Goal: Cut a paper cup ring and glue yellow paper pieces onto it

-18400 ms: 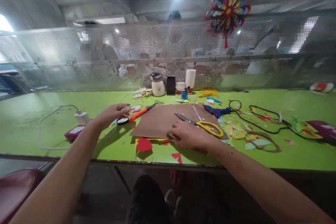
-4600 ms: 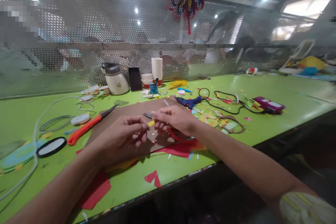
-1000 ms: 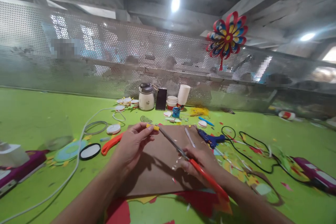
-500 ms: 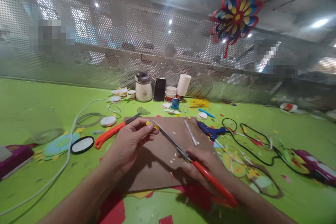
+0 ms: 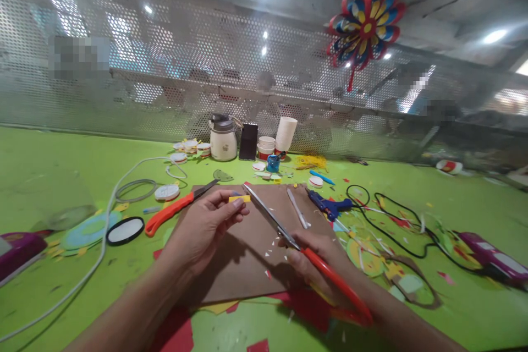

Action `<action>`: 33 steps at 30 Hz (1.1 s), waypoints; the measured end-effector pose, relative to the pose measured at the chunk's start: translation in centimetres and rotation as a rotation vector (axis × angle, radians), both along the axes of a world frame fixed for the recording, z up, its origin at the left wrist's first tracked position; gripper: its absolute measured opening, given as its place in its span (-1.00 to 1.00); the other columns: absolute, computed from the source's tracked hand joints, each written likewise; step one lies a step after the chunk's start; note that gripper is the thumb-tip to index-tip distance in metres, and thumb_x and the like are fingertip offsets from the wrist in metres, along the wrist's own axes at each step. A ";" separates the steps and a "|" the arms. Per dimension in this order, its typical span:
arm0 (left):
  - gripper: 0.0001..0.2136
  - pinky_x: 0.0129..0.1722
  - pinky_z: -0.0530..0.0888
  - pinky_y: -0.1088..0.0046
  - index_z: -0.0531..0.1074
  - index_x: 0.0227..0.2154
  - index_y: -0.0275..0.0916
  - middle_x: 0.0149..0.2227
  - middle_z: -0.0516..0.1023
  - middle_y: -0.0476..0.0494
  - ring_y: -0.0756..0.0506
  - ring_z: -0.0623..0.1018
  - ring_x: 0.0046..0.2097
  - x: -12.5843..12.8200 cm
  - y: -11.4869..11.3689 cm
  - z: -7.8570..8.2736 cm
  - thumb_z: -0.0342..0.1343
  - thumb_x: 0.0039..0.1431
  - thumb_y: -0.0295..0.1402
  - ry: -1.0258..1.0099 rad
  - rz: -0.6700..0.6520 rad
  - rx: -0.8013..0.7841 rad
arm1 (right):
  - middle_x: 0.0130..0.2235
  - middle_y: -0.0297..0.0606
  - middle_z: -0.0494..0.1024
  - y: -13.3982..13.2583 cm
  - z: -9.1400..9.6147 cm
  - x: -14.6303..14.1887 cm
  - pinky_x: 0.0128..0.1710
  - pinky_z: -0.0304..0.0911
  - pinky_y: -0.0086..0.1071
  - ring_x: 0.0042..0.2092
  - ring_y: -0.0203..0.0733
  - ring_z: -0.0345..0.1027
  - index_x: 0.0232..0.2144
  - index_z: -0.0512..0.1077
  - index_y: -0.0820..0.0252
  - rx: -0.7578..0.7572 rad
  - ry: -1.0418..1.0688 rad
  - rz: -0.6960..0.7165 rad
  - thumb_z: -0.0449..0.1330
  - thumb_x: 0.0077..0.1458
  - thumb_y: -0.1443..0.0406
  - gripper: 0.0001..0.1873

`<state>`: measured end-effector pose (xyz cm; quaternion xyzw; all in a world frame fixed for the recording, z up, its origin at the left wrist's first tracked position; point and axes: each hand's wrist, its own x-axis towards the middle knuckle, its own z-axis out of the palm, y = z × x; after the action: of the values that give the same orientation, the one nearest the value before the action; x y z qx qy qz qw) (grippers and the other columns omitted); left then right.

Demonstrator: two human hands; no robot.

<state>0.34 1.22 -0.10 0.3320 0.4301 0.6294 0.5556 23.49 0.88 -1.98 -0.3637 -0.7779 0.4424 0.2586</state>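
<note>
My left hand [image 5: 210, 217] pinches a small yellow paper strip [image 5: 240, 198] between thumb and fingers, above a brown cardboard sheet [image 5: 231, 280]. My right hand [image 5: 315, 258] is closed around the orange-handled scissors [image 5: 336, 280]. Their blades point up and left, the tips close to the strip's right end, and look nearly closed. White paper scraps [image 5: 270, 253] and a white pen-like stick [image 5: 297, 209] lie on the cardboard. Left of my left hand rests an orange-handled knife [image 5: 171, 213], its dark blade partly over the cardboard.
A blue glue gun [image 5: 330, 205] with a black cord lies to the right, near paper cutouts [image 5: 365, 256]. A white jar [image 5: 223, 143], a phone [image 5: 248, 142] and paper cups [image 5: 286, 133] stand at the back. A white cable [image 5: 108, 236] crosses the left side.
The yellow strip has turned so its broad face shows more, and the scissor tips have come slightly away from it. The whole view has shifted a little.
</note>
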 end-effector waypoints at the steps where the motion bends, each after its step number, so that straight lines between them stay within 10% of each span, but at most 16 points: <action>1: -0.77 -0.35 0.47 0.53 0.57 -0.45 -0.29 -0.42 0.61 -0.09 0.00 0.54 -0.39 0.0 0.0 0.0 0.46 -0.23 -0.43 0.009 0.002 0.010 | -0.53 -0.40 0.28 0.0 0.0 0.0 -0.53 0.09 -0.41 -0.51 -0.32 0.12 -0.13 0.45 0.25 0.000 0.002 0.002 0.12 0.24 0.08 -0.64; 21: -0.77 -0.35 0.44 0.51 0.59 -0.48 -0.29 -0.49 0.57 -0.07 -0.02 0.51 -0.40 -0.7 0.3 0.3 0.47 -0.24 -0.35 0.073 0.081 0.073 | -0.30 -0.18 0.56 -1.1 2.1 0.8 -0.34 0.32 -0.31 -0.31 -0.13 0.42 -0.13 0.48 0.13 0.113 -0.082 -0.005 0.01 0.28 0.00 -0.59; 33: -0.82 -0.31 0.45 0.49 0.60 -0.39 -0.24 -0.44 0.62 -0.07 -0.05 0.55 -0.36 -0.9 -0.4 0.1 0.40 -0.08 -0.32 0.308 0.151 0.157 | -0.44 -0.27 0.49 0.0 -0.3 0.6 -0.50 0.15 -0.33 -0.46 -0.19 0.30 -0.09 0.48 0.19 0.090 -0.131 -0.060 0.07 0.24 -0.03 -0.53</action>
<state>-0.53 0.87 0.03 0.4336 0.4834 0.6426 0.4067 24.13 0.92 -2.31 -0.4031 -0.8010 0.3743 0.2364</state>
